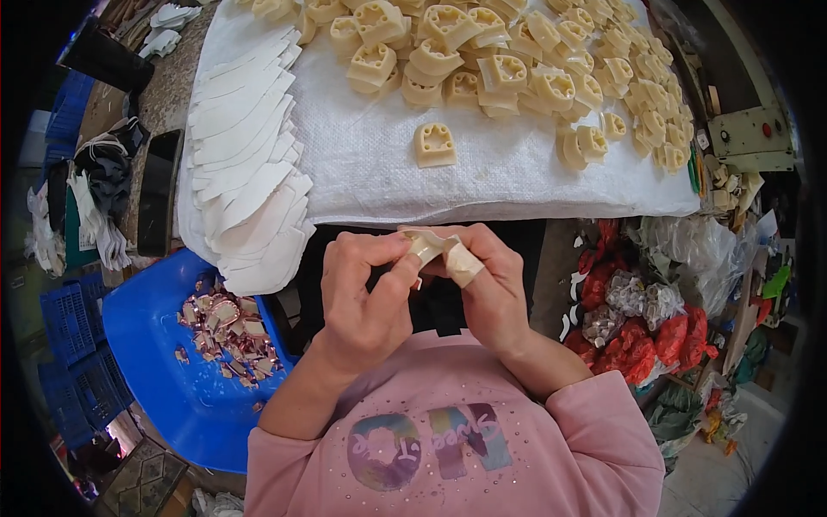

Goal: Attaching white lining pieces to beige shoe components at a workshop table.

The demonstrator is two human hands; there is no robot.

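Note:
My left hand [370, 276] and my right hand [493, 289] meet in front of my chest, just off the near edge of the table. Both are closed, pinching a small, thin, pale cream piece [424, 245] between thumbs and fingers. It looks bent or curved; fingers cover much of it, so its exact kind is unclear. A beige wrap [463, 264] covers my right thumb. Beyond the hands, one beige molded arch-shaped piece [435, 145] with small holes lies alone on the white woven cloth [362, 164]. Many similar pieces [461, 69] are heaped behind it.
White flat cut pieces [250, 164] overlap along the cloth's left side. A phone [160, 191] lies left of them. Below stands a blue basin [164, 379] holding small shiny pinkish-brown and cream bits [228, 332]. Red and clear plastic bags [633, 340] pile up at the right.

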